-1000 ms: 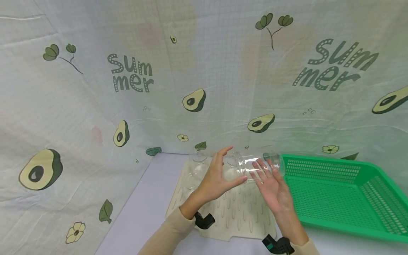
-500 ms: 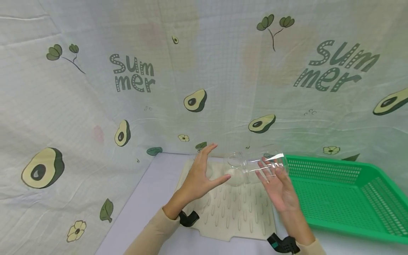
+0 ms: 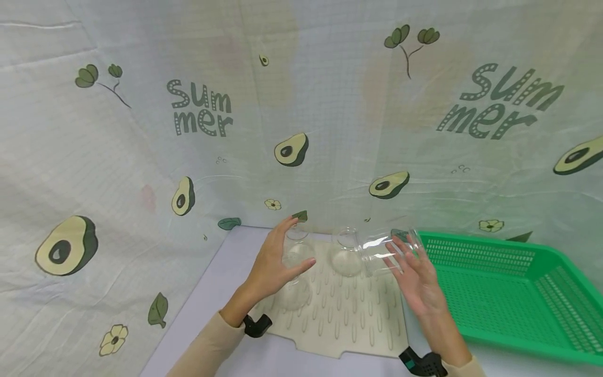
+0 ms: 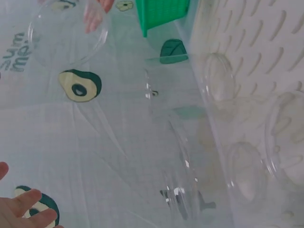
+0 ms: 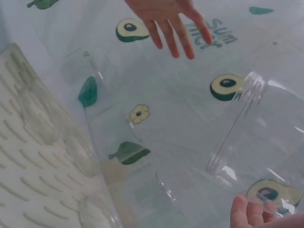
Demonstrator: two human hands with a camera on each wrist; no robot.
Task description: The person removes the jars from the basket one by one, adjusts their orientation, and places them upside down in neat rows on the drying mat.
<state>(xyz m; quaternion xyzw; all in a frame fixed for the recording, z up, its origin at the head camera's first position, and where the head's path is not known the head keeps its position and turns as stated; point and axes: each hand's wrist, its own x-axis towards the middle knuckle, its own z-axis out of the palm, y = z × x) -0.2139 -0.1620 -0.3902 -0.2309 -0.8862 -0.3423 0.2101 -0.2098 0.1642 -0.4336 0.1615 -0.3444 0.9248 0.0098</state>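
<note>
My right hand [image 3: 419,288] holds a clear jar [image 3: 388,248] tipped on its side, its threaded mouth toward the left. Fingers show through the clear wall, and the thumb lies near the base end. In the right wrist view the jar [image 5: 275,128] hangs in front of the curtain, with fingertips [image 5: 240,209] at its lower side. My left hand [image 3: 270,267] is apart from it, thumb and fingers spread, holding nothing. It overlaps clear jars [image 3: 298,256] standing on a beige ridged mat [image 3: 348,330]. Another clear jar [image 3: 346,264] stands behind the held jar's mouth.
A green plastic basket [image 3: 513,343] stands to the right, close by the right hand. A pale curtain with avocado prints [image 3: 330,104] rises behind the table [image 3: 207,293] and on the left.
My left hand has drawn away to the left from the jar's mouth. The right hand has shifted slightly right and keeps the jar.
</note>
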